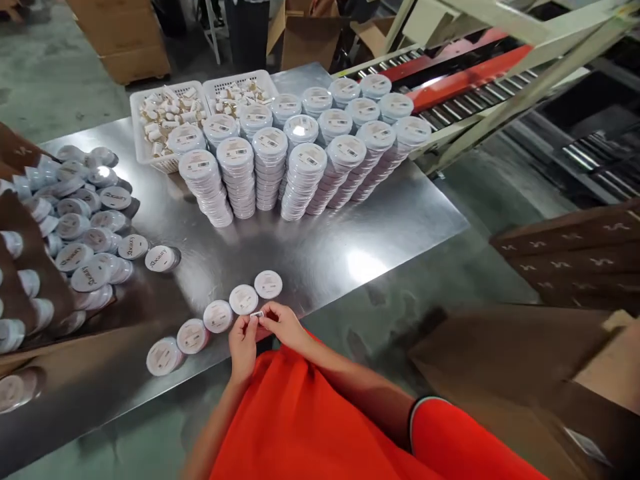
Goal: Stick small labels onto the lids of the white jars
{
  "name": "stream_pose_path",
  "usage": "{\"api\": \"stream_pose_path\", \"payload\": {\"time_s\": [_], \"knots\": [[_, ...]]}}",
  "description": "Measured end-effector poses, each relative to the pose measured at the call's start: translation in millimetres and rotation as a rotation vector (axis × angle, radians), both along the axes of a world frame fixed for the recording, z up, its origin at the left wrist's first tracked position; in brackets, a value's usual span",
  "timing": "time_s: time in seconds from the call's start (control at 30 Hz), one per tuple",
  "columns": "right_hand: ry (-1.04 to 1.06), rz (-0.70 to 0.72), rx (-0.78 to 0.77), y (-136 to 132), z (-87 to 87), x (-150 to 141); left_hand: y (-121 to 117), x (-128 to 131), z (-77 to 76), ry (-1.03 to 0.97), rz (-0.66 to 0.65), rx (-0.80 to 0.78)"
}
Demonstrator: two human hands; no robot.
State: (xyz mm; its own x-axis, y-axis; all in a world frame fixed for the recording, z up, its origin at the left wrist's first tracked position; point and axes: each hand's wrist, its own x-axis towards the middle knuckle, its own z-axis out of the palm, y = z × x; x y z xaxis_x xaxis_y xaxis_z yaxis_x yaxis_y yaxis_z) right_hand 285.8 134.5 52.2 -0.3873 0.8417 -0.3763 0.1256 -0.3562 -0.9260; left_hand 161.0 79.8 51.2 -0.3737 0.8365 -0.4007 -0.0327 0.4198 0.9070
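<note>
Both hands meet at the near edge of the metal table, pinching one small white label with dark print (pixel 257 314) between their fingertips. My left hand (pixel 243 345) is closed on its left end, and my right hand (pixel 284 325) on its right end. Just beyond them runs a slanted row of round white containers, bottoms up with printed text; the nearest are one container (pixel 243 299) and another container (pixel 218 316). The row's far right container (pixel 269 284) lies above my right hand. A pinkish-sided container (pixel 164 356) ends the row at lower left.
Tall stacks of labelled round containers (pixel 235 173) stand at the back. Behind them, white baskets (pixel 137 143) hold small white-and-tan pieces. Loose containers (pixel 100 239) and cardboard (pixel 35 267) crowd the left. A roller conveyor (pixel 470 80) is at upper right, cardboard boxes (pixel 580 260) at right.
</note>
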Motion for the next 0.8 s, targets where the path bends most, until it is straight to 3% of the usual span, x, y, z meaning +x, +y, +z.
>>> {"api": "stream_pose_path", "payload": {"time_s": [0.2,0.57,0.8], "knots": [[-0.073,-0.086,0.024,-1.2,-1.9,11.8,8.4,5.3,-4.2,-0.132,-0.094,-0.005],[-0.223,-0.261,0.070,-4.9,-9.6,11.5,16.1,7.2,-16.2,0.181,-0.234,-0.073],[-0.247,-0.329,0.112,7.2,-26.4,19.9,22.8,14.1,-23.9,0.301,-0.202,-0.087]]}}
